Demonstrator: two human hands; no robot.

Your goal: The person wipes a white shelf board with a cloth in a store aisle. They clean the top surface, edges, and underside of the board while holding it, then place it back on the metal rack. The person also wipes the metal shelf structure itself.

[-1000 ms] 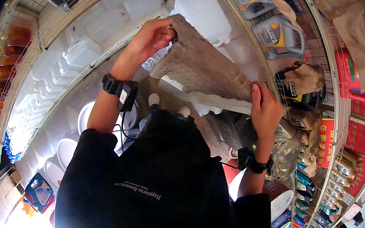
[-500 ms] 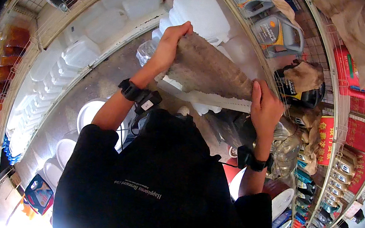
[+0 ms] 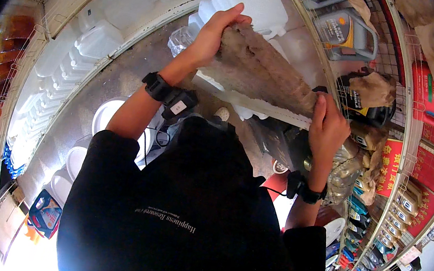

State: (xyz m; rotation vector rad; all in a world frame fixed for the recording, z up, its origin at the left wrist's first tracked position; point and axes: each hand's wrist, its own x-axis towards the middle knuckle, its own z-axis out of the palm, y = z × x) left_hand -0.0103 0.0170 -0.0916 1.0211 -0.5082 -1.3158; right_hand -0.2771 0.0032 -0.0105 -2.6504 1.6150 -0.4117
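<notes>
Jugs (image 3: 98, 40), translucent white, sit left of the left-hand grip. Left hand (image 3: 213, 35) is clamped on the upper left corner of the grey-brown cloth (image 3: 264, 68). Cloth spans the gap between both grips. Right hand (image 3: 330, 124) clamps its lower right end. Grey jug (image 3: 337, 31) sits beyond the right-hand grip.

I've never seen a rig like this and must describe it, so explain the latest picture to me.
There's no robot, only a person. The picture comes from a fisheye camera worn on the head, looking down, so straight edges bend near the rim. A black device is strapped to the left wrist. The bare left hand and right hand hold a grey-brown cloth between them. Around stand shelves with white plastic jugs and amber bottles.
</notes>
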